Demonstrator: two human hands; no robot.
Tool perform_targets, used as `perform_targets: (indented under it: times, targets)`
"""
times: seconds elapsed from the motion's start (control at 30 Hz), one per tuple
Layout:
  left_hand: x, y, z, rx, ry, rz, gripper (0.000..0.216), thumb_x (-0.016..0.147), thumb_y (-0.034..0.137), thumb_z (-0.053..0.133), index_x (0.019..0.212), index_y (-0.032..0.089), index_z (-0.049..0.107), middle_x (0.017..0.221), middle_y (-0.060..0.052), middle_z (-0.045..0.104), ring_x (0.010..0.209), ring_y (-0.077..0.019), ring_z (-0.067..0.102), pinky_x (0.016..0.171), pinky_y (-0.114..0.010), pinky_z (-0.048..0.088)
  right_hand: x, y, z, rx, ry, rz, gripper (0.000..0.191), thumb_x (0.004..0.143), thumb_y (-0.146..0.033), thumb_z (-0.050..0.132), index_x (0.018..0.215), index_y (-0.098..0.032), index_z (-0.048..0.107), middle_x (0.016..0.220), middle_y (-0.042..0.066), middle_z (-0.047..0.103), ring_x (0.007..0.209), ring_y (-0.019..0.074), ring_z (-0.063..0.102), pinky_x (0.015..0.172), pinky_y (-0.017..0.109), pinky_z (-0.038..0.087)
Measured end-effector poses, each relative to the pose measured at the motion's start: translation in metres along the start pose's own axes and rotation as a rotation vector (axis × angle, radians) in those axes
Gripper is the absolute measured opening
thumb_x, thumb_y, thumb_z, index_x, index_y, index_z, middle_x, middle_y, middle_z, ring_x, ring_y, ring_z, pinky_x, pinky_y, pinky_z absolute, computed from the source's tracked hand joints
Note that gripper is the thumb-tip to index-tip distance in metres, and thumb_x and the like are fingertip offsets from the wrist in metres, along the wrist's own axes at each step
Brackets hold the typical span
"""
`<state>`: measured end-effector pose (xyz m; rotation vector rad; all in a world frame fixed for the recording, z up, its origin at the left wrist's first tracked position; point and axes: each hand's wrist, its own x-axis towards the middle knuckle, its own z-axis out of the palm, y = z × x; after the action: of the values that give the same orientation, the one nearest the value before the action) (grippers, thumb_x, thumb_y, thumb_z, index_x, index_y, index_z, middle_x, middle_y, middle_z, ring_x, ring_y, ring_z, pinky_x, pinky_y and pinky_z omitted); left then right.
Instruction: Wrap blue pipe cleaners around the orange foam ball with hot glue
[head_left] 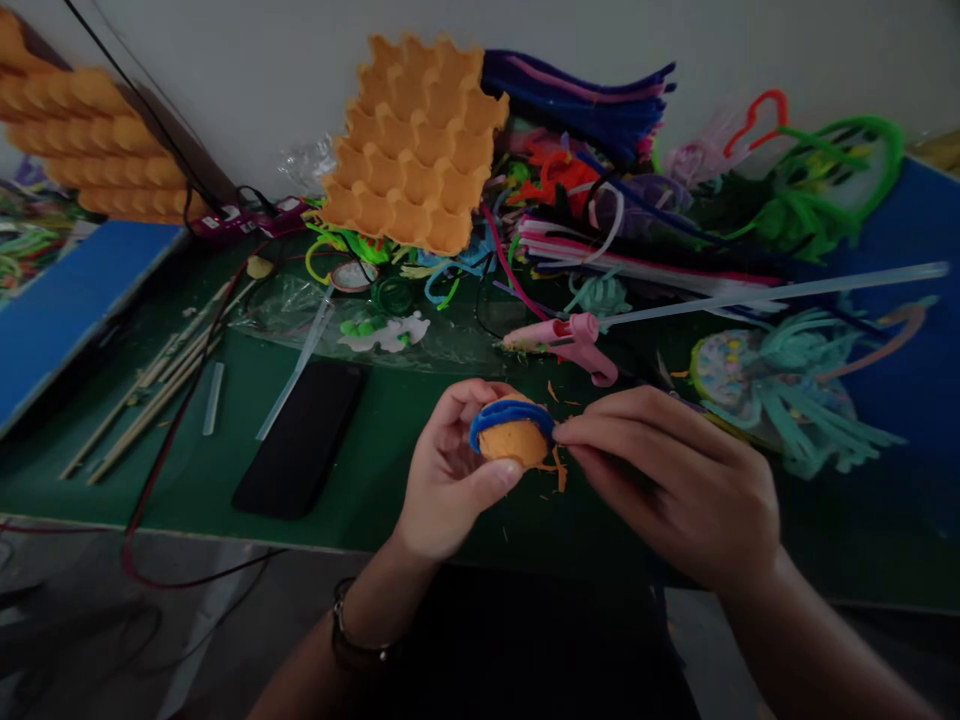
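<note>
My left hand (457,470) is closed round a small orange egg-carton cup (514,443), thumb in front and fingers behind. A blue pipe cleaner (517,409) curves along the upper side of the cup. At the right end of this blue strip, the thumb and forefinger of my right hand (675,470) are pinched together on it. Just behind the hands lies a pink glue gun (562,343) with a long clear glue stick (780,295) in its back. Orange scraps (561,470) are scattered under and beside the cup.
A large orange egg tray (420,145) leans at the back beside heaped pipe cleaners (577,100). A black phone (304,440) and wooden sticks (161,385) lie to the left. A turquoise tasselled piece (795,380) lies to the right. A dark cable (161,440) hangs over the table's front edge.
</note>
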<state>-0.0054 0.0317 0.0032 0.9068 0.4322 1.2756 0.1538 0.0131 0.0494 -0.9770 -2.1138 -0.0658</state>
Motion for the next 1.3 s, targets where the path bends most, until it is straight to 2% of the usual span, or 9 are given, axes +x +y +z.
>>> perform_targets:
  times: [0.37, 0.5, 0.63, 0.93, 1.17, 1.3]
  targets:
    - [0.002, 0.001, -0.001, -0.071, 0.15, -0.074, 0.037, 0.06, 0.03, 0.081, 0.089, 0.023, 0.06, 0.09, 0.004, 0.065, 0.074, -0.0077, 0.064, 0.072, -0.016, 0.051, 0.003, 0.003, 0.001, 0.043, 0.003, 0.052, 0.016, 0.082, -0.007, 0.056, 0.091, -0.019, 0.061, 0.081, 0.002, 0.064, 0.074, 0.0087, 0.061, 0.069, 0.02, 0.051]
    - [0.002, 0.003, -0.001, -0.082, 0.187, -0.101, 0.039, 0.059, 0.033, 0.082, 0.089, 0.024, 0.06, 0.087, 0.003, 0.066, 0.075, -0.01, 0.065, 0.073, -0.019, 0.053, 0.001, 0.002, -0.001, 0.044, -0.006, 0.063, 0.016, 0.082, -0.007, 0.056, 0.09, -0.021, 0.061, 0.08, 0.001, 0.065, 0.072, 0.0089, 0.062, 0.066, 0.02, 0.051]
    - [0.001, 0.004, -0.001, -0.079, 0.196, -0.129, 0.04, 0.059, 0.036, 0.081, 0.091, 0.024, 0.06, 0.084, 0.004, 0.068, 0.077, -0.0113, 0.067, 0.074, -0.02, 0.055, 0.001, 0.002, 0.002, 0.033, -0.025, 0.048, 0.016, 0.083, -0.008, 0.055, 0.09, -0.02, 0.062, 0.08, 0.002, 0.065, 0.074, 0.0092, 0.062, 0.068, 0.02, 0.051]
    - [0.003, 0.005, 0.005, -0.219, 0.163, -0.142, 0.033, 0.059, 0.026, 0.082, 0.086, 0.025, 0.064, 0.081, 0.007, 0.07, 0.076, -0.0065, 0.068, 0.07, -0.011, 0.054, -0.002, 0.002, 0.004, 0.089, -0.051, 0.071, 0.016, 0.084, -0.007, 0.054, 0.092, -0.018, 0.063, 0.081, 0.002, 0.063, 0.073, 0.0073, 0.06, 0.069, 0.017, 0.05]
    - [0.002, 0.001, 0.007, -0.206, 0.238, -0.131, 0.04, 0.056, 0.028, 0.084, 0.089, 0.022, 0.062, 0.076, 0.004, 0.069, 0.072, -0.0093, 0.068, 0.071, -0.015, 0.054, -0.003, 0.001, 0.009, 0.146, -0.043, 0.079, 0.017, 0.084, -0.006, 0.053, 0.092, -0.018, 0.063, 0.08, 0.002, 0.063, 0.072, 0.0086, 0.06, 0.067, 0.019, 0.051]
    - [0.0, -0.001, 0.009, -0.148, 0.257, -0.144, 0.04, 0.06, 0.034, 0.081, 0.092, 0.023, 0.06, 0.082, 0.002, 0.068, 0.079, -0.0119, 0.067, 0.076, -0.019, 0.054, -0.004, -0.001, 0.01, 0.153, -0.023, 0.089, 0.018, 0.082, -0.005, 0.054, 0.092, -0.017, 0.062, 0.08, 0.002, 0.063, 0.071, 0.0079, 0.06, 0.066, 0.018, 0.051]
